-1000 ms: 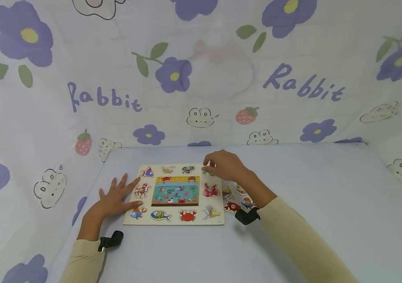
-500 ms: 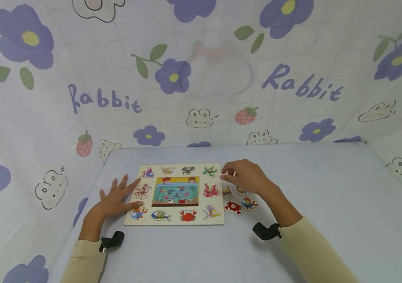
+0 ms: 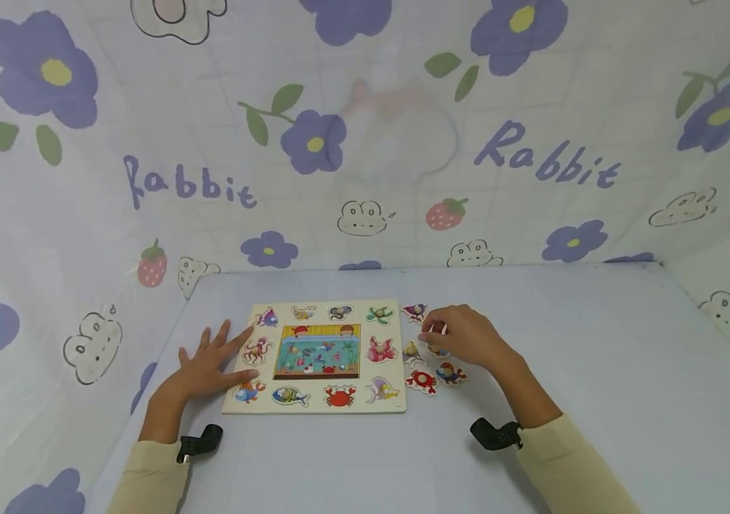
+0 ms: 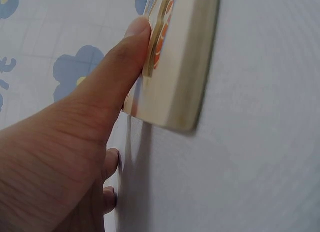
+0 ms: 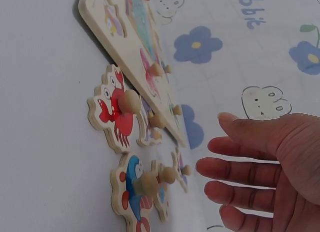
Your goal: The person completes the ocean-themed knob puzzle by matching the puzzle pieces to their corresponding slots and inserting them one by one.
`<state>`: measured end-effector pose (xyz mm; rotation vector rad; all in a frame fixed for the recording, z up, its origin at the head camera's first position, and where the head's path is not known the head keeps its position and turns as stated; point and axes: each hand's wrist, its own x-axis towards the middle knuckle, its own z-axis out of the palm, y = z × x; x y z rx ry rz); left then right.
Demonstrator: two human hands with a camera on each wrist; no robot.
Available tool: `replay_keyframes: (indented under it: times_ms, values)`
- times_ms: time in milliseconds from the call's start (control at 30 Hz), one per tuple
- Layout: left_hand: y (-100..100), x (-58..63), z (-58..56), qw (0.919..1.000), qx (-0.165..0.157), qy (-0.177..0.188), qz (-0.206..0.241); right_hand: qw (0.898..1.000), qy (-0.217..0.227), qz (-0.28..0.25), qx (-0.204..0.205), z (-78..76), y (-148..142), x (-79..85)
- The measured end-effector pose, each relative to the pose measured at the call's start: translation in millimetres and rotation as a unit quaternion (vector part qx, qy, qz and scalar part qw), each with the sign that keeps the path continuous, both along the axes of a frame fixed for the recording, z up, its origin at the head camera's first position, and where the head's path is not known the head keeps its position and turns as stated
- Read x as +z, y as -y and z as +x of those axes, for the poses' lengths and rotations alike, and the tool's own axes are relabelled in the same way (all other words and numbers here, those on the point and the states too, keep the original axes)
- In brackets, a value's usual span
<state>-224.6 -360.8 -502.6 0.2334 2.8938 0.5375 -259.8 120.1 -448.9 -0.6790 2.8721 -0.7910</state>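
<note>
A wooden knob puzzle board (image 3: 316, 398) with sea animals lies flat on the table. My left hand (image 3: 211, 360) is spread at its left edge, the thumb (image 4: 117, 62) resting on the board's corner. Over the loose pieces beside the board hovers my right hand (image 3: 468, 335), fingers loosely bent with nothing between them. Under and around it lie a red crab piece (image 5: 120, 119), a blue-and-orange piece (image 3: 450, 373), a purple fish piece (image 3: 415, 311), a yellowish piece (image 3: 411, 351) and one partly hidden by the fingers. A green piece (image 3: 379, 314) sits in the board's upper right slot.
A pink piece (image 3: 381, 350) and a blue-green fish piece (image 3: 290, 396) with knobs also sit in the board. Several printed slots, such as the red crab slot (image 3: 340, 396), show no knob. A patterned curtain (image 3: 365, 143) hangs behind the table (image 3: 339, 464).
My right hand has left the green piece at the board's upper right corner and moved right and nearer, over the loose pieces. The left hand stays put.
</note>
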Motion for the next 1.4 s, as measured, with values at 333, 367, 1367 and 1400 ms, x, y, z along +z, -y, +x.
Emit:
replay_keyframes:
  times_ms: [333, 367, 1367, 1400]
  values:
    - [3.8, -0.2, 3.0, 1.0000, 0.000, -0.003, -0.007, 1.000, 0.020, 0.008, -0.001, -4.4, -4.9, -4.7]
    - [3.8, -0.3, 2.7, 1.0000, 0.000, -0.003, -0.006, 1.000, 0.023, 0.010, -0.002, -4.8, -5.9, -5.1]
    - [-2.5, 1.7, 0.6, 1.0000, -0.002, 0.006, -0.004, 0.998, 0.028, 0.055, -0.025, -9.3, -12.4, -22.5]
    - [-2.5, 1.5, 0.3, 1.0000, -0.002, 0.005, -0.004, 0.998, 0.025, 0.055, -0.025, -9.3, -12.3, -22.1]
